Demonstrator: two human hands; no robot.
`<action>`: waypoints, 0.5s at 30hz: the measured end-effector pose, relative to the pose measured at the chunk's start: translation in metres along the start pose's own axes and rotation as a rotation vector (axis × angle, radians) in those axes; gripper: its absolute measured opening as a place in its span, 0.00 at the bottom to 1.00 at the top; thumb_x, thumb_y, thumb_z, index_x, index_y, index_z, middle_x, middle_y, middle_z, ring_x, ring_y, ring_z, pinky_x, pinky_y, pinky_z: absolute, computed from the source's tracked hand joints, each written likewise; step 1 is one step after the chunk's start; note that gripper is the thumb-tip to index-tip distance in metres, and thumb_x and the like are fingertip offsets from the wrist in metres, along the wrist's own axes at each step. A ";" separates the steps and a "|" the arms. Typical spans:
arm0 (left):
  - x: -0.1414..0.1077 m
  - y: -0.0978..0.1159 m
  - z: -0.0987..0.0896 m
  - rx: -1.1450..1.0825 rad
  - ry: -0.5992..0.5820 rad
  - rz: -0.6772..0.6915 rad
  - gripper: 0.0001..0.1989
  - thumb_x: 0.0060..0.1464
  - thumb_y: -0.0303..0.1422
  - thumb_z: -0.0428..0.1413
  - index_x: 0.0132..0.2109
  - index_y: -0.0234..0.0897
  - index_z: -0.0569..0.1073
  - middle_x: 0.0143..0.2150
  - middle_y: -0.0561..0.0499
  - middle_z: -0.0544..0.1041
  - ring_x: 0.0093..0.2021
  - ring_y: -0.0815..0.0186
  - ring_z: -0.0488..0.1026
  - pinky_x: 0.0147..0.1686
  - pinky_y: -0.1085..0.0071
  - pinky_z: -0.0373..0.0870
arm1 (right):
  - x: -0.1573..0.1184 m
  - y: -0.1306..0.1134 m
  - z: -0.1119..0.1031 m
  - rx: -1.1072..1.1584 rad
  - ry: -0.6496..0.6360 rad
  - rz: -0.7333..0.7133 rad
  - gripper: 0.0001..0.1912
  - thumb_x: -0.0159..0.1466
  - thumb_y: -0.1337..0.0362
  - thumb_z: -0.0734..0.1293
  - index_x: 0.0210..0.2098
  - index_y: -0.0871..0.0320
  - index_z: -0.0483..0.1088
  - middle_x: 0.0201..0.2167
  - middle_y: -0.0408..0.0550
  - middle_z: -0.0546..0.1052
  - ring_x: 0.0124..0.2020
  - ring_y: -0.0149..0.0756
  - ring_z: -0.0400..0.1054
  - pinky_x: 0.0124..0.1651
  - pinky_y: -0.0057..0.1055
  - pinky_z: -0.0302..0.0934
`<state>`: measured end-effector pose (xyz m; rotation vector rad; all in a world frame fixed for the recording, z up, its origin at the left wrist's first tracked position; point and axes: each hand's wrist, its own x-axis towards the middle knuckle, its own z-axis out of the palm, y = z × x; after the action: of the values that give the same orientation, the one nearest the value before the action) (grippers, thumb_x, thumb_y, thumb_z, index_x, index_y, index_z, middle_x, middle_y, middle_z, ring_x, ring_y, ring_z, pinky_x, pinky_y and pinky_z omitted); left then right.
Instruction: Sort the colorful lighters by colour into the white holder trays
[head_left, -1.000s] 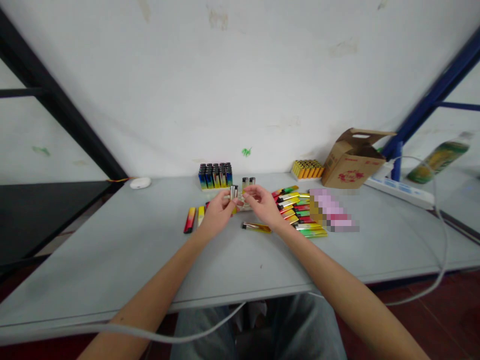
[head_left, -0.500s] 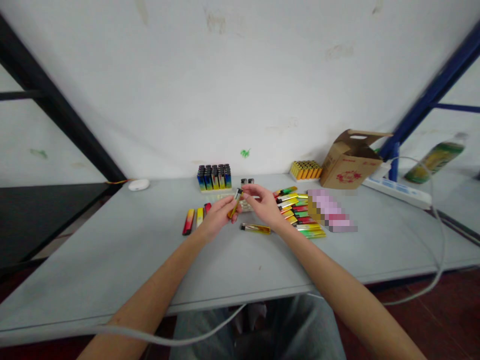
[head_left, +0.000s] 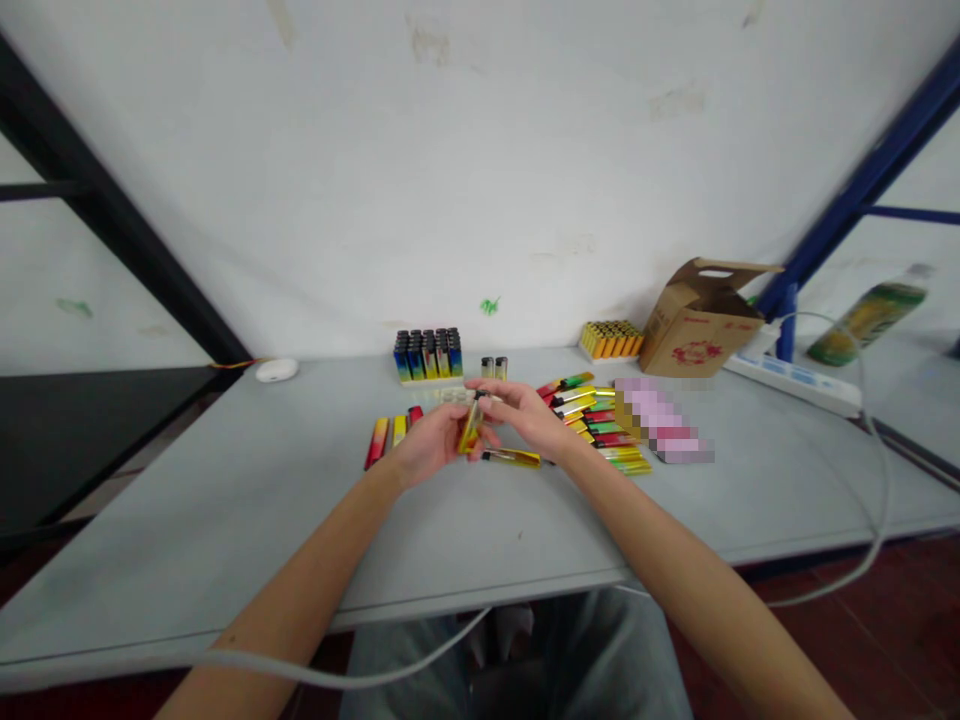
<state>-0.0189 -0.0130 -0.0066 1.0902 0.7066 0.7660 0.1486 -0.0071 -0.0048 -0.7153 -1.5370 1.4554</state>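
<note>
My left hand [head_left: 430, 441] is closed round a gold lighter [head_left: 470, 426], tilted with its dark top up. From the other side, the thumb and fingers of my right hand [head_left: 523, 410] close on the lighter's top end. Just below the hands, another gold lighter [head_left: 514, 458] lies flat on the table. Under and behind my fingers is a clear tray [head_left: 452, 397], mostly hidden, with a couple of lighters [head_left: 494, 367] standing upright at its far end. Left of my left hand lie a red-yellow lighter [head_left: 377, 443] and a yellow one [head_left: 399, 431].
A rack of blue lighters [head_left: 428, 356] stands by the wall. Loose coloured lighters [head_left: 600, 430] lie to the right, beside a blurred pink object [head_left: 664, 420]. Behind are yellow-orange cylinders [head_left: 611, 341], a cardboard box [head_left: 701, 325], a power strip [head_left: 799, 383] and a bottle [head_left: 870, 318]. A white case [head_left: 277, 370] sits left.
My right hand has moved slightly left and down, its fingers now on the lighter's top. The held lighter has dropped a little and stands more upright.
</note>
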 end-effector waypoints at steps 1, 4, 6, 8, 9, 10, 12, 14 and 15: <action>0.002 -0.002 0.000 0.029 0.061 0.019 0.14 0.52 0.39 0.54 0.33 0.31 0.74 0.28 0.43 0.78 0.23 0.65 0.71 0.25 0.70 0.65 | 0.001 0.002 -0.001 -0.014 0.033 0.002 0.22 0.58 0.49 0.69 0.45 0.57 0.73 0.24 0.41 0.74 0.25 0.31 0.68 0.39 0.34 0.67; 0.009 -0.006 -0.002 0.135 0.317 0.165 0.15 0.49 0.40 0.59 0.37 0.31 0.76 0.32 0.44 0.79 0.29 0.63 0.74 0.29 0.70 0.69 | 0.007 0.010 -0.004 -0.075 0.232 -0.047 0.21 0.54 0.49 0.71 0.40 0.58 0.74 0.30 0.43 0.76 0.30 0.32 0.68 0.39 0.32 0.65; 0.010 -0.007 -0.002 0.217 0.390 0.261 0.15 0.47 0.38 0.62 0.39 0.32 0.77 0.35 0.45 0.80 0.33 0.63 0.75 0.32 0.70 0.71 | 0.011 0.014 -0.005 -0.119 0.343 -0.096 0.19 0.53 0.50 0.71 0.36 0.58 0.74 0.34 0.45 0.77 0.34 0.34 0.69 0.42 0.32 0.64; 0.010 -0.008 -0.001 0.292 0.381 0.328 0.15 0.44 0.35 0.64 0.40 0.33 0.78 0.36 0.46 0.80 0.36 0.63 0.76 0.36 0.70 0.72 | 0.012 0.017 -0.005 -0.147 0.392 -0.135 0.17 0.54 0.51 0.71 0.34 0.59 0.74 0.33 0.46 0.77 0.36 0.35 0.69 0.42 0.32 0.63; 0.009 -0.008 0.000 0.327 0.365 0.349 0.15 0.43 0.34 0.65 0.40 0.33 0.78 0.36 0.46 0.80 0.36 0.63 0.76 0.38 0.70 0.72 | 0.013 0.018 -0.005 -0.158 0.400 -0.150 0.16 0.54 0.52 0.71 0.34 0.59 0.74 0.32 0.46 0.76 0.35 0.35 0.69 0.41 0.32 0.63; 0.009 -0.008 0.000 0.359 0.354 0.367 0.15 0.43 0.34 0.65 0.40 0.33 0.78 0.35 0.46 0.80 0.36 0.63 0.76 0.39 0.70 0.72 | 0.013 0.018 -0.004 -0.168 0.402 -0.161 0.16 0.54 0.52 0.71 0.33 0.59 0.74 0.31 0.46 0.76 0.35 0.35 0.69 0.40 0.31 0.63; 0.009 -0.010 -0.001 0.416 0.343 0.392 0.16 0.45 0.35 0.64 0.41 0.33 0.78 0.35 0.46 0.80 0.36 0.63 0.76 0.40 0.69 0.73 | 0.013 0.019 -0.004 -0.178 0.401 -0.162 0.17 0.53 0.52 0.71 0.34 0.58 0.73 0.32 0.46 0.76 0.36 0.35 0.69 0.39 0.30 0.63; 0.012 -0.011 -0.005 0.461 0.334 0.411 0.17 0.48 0.38 0.62 0.43 0.32 0.76 0.36 0.46 0.80 0.37 0.61 0.77 0.40 0.67 0.73 | 0.014 0.020 -0.005 -0.165 0.410 -0.137 0.18 0.55 0.50 0.70 0.37 0.58 0.73 0.34 0.46 0.77 0.36 0.35 0.70 0.38 0.29 0.63; 0.013 -0.012 -0.007 0.479 0.336 0.427 0.18 0.49 0.39 0.60 0.44 0.32 0.75 0.37 0.45 0.80 0.38 0.61 0.77 0.41 0.66 0.74 | 0.014 0.020 -0.006 -0.158 0.423 -0.121 0.19 0.56 0.49 0.69 0.38 0.58 0.73 0.35 0.46 0.77 0.37 0.34 0.70 0.38 0.29 0.63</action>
<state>-0.0154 -0.0018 -0.0218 1.5984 0.9878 1.2005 0.1448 0.0112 -0.0218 -0.9397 -1.3451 1.0210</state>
